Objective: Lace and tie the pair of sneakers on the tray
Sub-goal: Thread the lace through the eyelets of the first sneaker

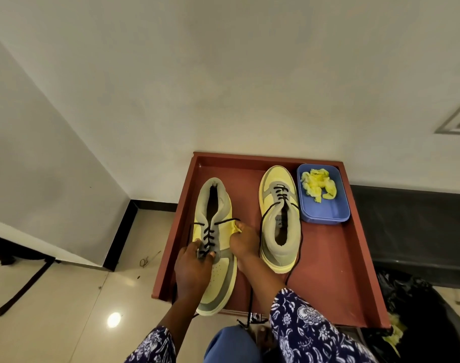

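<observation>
Sneakers (215,242), pale yellow and grey, black laces (206,238) half threaded

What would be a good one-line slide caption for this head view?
Both hands, left hand and right hand, work the lace on the left sneaker.

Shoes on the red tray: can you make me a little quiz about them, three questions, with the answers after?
1. True or false: both sneakers point their toes the same way.
2. What sits in the blue box? A) yellow crumpled stuff B) socks C) nothing
3. Which hand pinches the lace low on the left sneaker?

Key
1. False: the left sneaker's toe points toward the person, the right sneaker points away.
2. A: yellow crumpled material. The box stands in the tray beside the right sneaker.
3. The left hand. The right hand holds that shoe's side.
</observation>
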A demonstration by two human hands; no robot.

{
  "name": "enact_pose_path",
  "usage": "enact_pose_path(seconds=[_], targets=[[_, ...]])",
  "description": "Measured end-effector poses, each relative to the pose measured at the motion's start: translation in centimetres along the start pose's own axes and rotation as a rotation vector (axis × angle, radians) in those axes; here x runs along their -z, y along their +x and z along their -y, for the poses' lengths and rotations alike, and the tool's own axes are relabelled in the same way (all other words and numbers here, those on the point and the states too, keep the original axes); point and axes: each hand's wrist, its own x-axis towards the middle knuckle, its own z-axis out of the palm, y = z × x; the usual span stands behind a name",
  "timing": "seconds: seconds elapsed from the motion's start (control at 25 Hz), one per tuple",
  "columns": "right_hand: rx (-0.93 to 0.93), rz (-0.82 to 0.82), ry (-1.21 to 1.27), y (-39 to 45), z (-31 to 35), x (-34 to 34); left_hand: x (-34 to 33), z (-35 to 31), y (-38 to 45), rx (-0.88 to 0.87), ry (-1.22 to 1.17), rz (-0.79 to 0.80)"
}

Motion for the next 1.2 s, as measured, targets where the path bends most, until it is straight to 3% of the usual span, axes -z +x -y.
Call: enact_pose_path(seconds=[0.12, 0.24, 0.44, 0.56, 0.8, 1.2], targets=[[0.039, -0.048, 0.001, 0.4, 0.2, -0.5, 0.0, 0.1, -0.1, -0.001, 0.007, 0.011], [0.208, -0.131, -0.019, -0.3, -0.2, -1.0, 0.1, 0.2, 0.2, -0.006, 0.019, 0.011], [0.451, -0.134, -0.100, -2.2, -2.3, -2.0, 0.0, 0.4, 0.5, -0.016, 0.029, 0.002], [0.518, -0.170, -0.132, -3.3, -3.6, -2.4, 0.0, 0.1, 0.4, -0.023, 0.034, -0.014], [0.482, -0.083, -0.171, -4.3, -4.6, -1.7, -0.3, 0.3, 0.6, -0.027, 0.031, -0.005], [0.267, 0.070, 0.036, -5.1, -4.3, 0.0, 0.7, -0.6, 2.7, -0.065, 0.065, 0.045]])
